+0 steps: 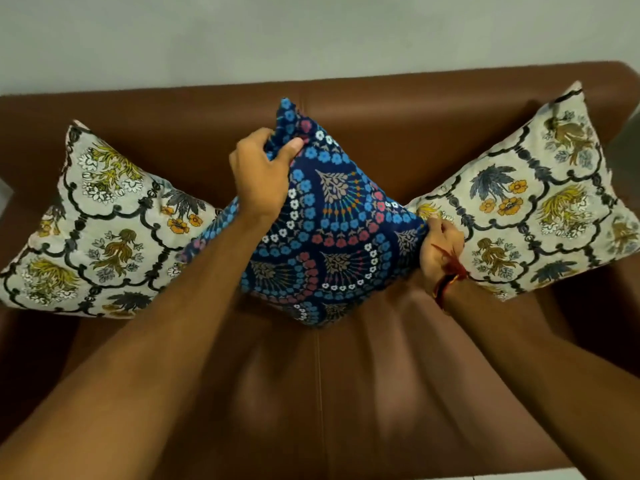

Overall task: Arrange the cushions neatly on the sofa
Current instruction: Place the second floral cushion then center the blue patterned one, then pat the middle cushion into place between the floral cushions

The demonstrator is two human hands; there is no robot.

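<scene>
My left hand (258, 171) is pinched shut on the top corner of the blue mandala cushion (332, 216), and my right hand (441, 249) is closed on its right-hand corner, so I hold it point-up like a diamond, its bottom tip on the brown leather sofa (398, 133) at the centre seam. I count three cushions: this blue one between two cream floral cushions, the left one (104, 230) touching it, the right one (530, 202) just beside my right hand.

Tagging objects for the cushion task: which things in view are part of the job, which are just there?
Part of the job:
- blue cushion, gripped by left hand and right hand
- left cream cushion
- right cream cushion
- brown sofa

Just there:
- grey wall
- red thread bracelet on the right wrist
</scene>
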